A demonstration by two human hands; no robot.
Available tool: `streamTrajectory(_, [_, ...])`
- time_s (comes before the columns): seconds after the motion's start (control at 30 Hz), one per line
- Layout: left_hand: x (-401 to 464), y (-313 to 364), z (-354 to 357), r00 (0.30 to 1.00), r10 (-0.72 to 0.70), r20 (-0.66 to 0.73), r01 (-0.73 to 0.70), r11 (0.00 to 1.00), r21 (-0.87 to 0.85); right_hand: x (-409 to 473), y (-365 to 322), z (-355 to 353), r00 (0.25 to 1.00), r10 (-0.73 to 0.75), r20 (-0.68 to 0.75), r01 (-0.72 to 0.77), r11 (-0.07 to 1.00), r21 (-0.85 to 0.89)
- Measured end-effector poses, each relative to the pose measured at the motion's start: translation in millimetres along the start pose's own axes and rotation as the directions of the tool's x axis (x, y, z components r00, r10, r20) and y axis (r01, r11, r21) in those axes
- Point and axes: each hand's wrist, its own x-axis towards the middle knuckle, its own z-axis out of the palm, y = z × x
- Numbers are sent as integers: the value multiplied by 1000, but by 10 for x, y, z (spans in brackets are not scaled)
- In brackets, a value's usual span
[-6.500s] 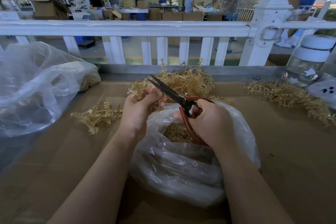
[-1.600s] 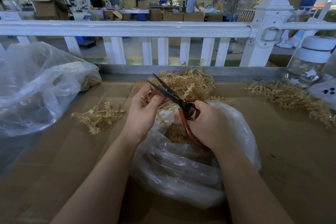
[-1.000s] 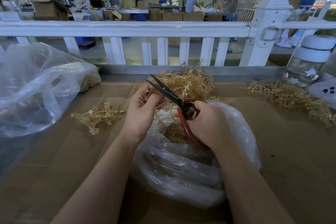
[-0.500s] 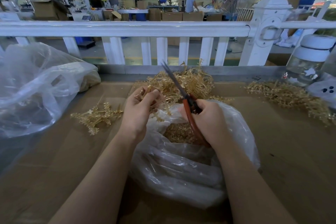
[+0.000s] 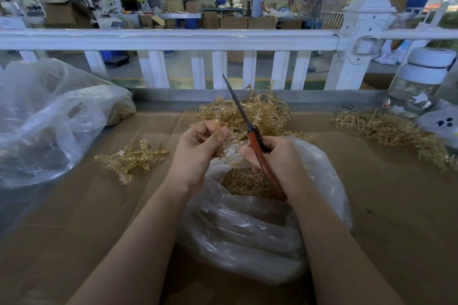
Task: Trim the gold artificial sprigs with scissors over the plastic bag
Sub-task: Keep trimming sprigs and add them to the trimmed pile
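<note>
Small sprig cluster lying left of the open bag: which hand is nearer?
Left. The left hand hovers just right of the cluster; the right hand, gripping the scissors, sits farther right.

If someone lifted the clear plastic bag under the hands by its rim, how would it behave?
The plastic bag looks thin and crinkled, so it would probably sag and fold. The gold trimmings inside seem small and light, so they would likely slide to the bottom.

Bag (image 5: 247, 238) clear glossy crinkled plastic; sprigs (image 5: 257, 111) shiny gold plastic; scissors (image 5: 244, 116) dark metal blades, glossy red-brown handles; table (image 5: 396, 218) matt brown cardboard.
</note>
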Motion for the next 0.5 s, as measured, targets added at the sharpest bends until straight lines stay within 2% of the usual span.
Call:
streamTrajectory(0.1, [-2, 15, 2, 999, -37, 8, 37, 999, -34, -14, -31, -13, 1000, 15, 3, -16, 999, 34])
streamTrajectory(0.27, [-8, 52, -4, 975, -221, 21, 222, 971, -85, -5, -58, -32, 995, 68, -73, -50, 974, 221])
streamTrajectory(0.37, [-12, 54, -14, 949, -293, 120, 294, 956, 7, 0, -37, -48, 991, 71, -114, -40, 967, 251])
streamTrajectory(0.43, [-26, 49, -4, 928, -315, 197, 298, 948, 112, 7, -26, -57, 989, 71, -126, -35, 963, 267])
streamTrajectory(0.5, [-35, 31, 7, 922, -307, 237, 280, 950, 139, 13, -25, -58, 989, 62, -134, -22, 960, 278])
